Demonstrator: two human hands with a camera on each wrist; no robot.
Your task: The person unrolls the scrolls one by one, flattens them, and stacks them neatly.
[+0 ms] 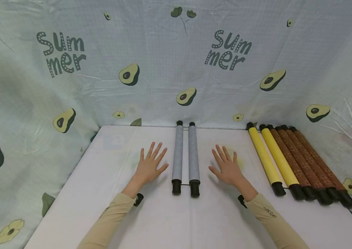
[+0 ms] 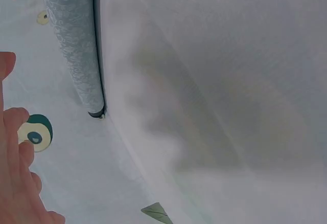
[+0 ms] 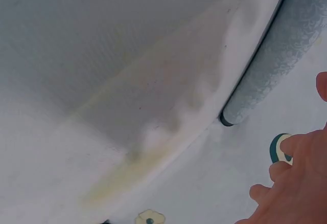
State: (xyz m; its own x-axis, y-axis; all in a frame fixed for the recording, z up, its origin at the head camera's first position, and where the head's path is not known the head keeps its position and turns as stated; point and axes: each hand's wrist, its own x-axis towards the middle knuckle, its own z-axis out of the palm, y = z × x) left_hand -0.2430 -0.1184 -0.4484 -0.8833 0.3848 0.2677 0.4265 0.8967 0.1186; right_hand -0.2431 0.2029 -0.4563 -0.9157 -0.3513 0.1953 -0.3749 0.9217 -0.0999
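Grey rolls: the left roll (image 1: 177,152) and the right roll (image 1: 194,152) lay side by side at mid-table, slightly apart, running away from the person; black knobs capped their ends.
Link: a thin dark line (image 1: 185,184) spanned the gap near the close ends; its material could not be told.
Left hand (image 1: 149,168): spread wide beside the left roll, fingers pointing forward, nothing held, no contact with the roll.
Right hand (image 1: 228,169): likewise spread wide and free of any object, farther from its roll than the left hand was from its own.
Shadows under hands: these suggested both palms were raised off the surface.
Stage at grey rolls: judged a pause with hands ready; neither roll was gripped or opened out.
Next move at grey rolls: judged to call for both hands coming inward, one to each roll, with even handling so that the pair stayed parallel.
Yellow rolls (image 1: 264,155): two, set to the right, beyond the right hand.
Brown rolls (image 1: 300,159): four, patterned, packed closely right of the yellow pair.
Table (image 1: 179,224): white, bearing all the rolls.
Backdrop (image 1: 157,45): pale cloth printed with avocados, flowers and "summer" lettering, hung behind the table.
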